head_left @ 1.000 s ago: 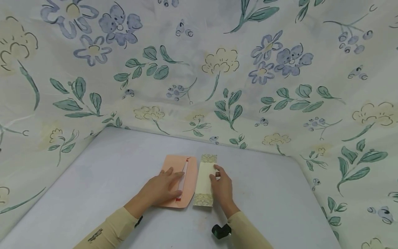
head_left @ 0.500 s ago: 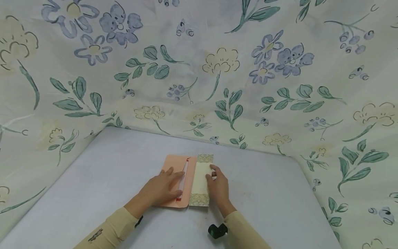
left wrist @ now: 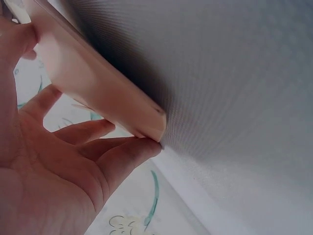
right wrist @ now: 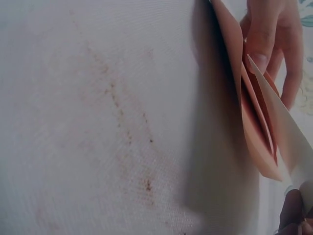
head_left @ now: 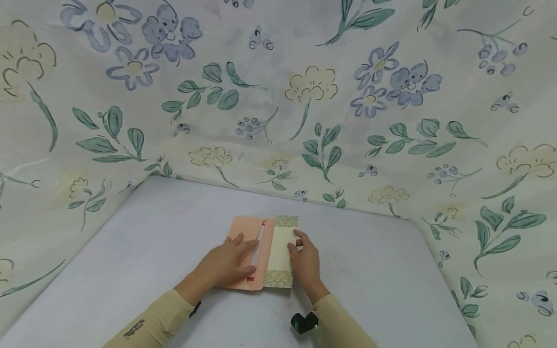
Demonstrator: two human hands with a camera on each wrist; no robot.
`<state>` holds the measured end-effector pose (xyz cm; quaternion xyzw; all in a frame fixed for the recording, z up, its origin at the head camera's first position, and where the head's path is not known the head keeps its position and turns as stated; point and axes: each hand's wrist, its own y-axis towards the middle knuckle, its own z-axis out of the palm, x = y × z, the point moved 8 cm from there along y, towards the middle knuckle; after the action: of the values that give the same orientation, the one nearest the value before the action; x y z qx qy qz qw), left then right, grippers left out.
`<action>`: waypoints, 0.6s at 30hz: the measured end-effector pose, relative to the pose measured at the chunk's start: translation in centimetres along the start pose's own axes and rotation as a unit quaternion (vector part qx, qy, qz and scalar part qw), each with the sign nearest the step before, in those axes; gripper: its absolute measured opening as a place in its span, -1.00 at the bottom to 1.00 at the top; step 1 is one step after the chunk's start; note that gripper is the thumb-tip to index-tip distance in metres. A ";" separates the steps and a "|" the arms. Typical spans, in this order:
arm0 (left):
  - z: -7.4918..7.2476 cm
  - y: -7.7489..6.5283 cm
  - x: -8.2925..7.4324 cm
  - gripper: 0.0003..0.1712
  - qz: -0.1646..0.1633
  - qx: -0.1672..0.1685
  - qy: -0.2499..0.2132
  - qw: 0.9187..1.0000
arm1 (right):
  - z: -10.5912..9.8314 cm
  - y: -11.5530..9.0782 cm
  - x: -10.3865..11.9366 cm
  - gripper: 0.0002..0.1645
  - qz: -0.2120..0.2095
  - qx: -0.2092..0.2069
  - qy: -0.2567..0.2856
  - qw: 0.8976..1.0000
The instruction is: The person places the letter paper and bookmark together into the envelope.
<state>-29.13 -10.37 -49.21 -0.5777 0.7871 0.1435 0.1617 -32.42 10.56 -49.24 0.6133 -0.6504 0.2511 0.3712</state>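
A pink envelope (head_left: 245, 226) lies on the white table, with a long white strip with red ends (head_left: 257, 251) on its upper face. My left hand (head_left: 228, 261) rests on it with fingers spread; in the left wrist view the fingertips touch the envelope (left wrist: 98, 83). Beside it is a cream card (head_left: 280, 249) with patterned bands at both ends. My right hand (head_left: 306, 263) pinches the card's right edge. In the right wrist view the envelope's mouth (right wrist: 254, 117) gapes, and the card's near edge (right wrist: 281, 117) overlaps it at a tilt.
The white table (head_left: 370, 270) has faint brown specks (right wrist: 148, 185) on its right side. A flower-printed cloth (head_left: 261, 116) rises along the back and sides. A black device (head_left: 303, 323) is by the right wrist.
My right hand has brought the card left until its left edge meets the envelope's right side; over the last half second it has stayed there. The left hand has kept its place.
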 end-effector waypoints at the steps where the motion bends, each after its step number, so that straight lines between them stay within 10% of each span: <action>1: 0.0 0.0 0.0 -0.22 0.001 0.000 0.000 1.000 | 0.0 0.0 0.0 -0.49 0.001 0.000 -0.001 1.000; 18: 0.1 0.2 0.2 -0.21 -0.002 -0.002 0.003 1.000 | 0.8 -0.1 0.3 -0.49 0.004 0.007 0.007 1.000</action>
<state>-29.37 -10.39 -49.40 -0.5798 0.7864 0.1425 0.1585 -32.45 9.80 -49.49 0.6115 -0.6486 0.2616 0.3702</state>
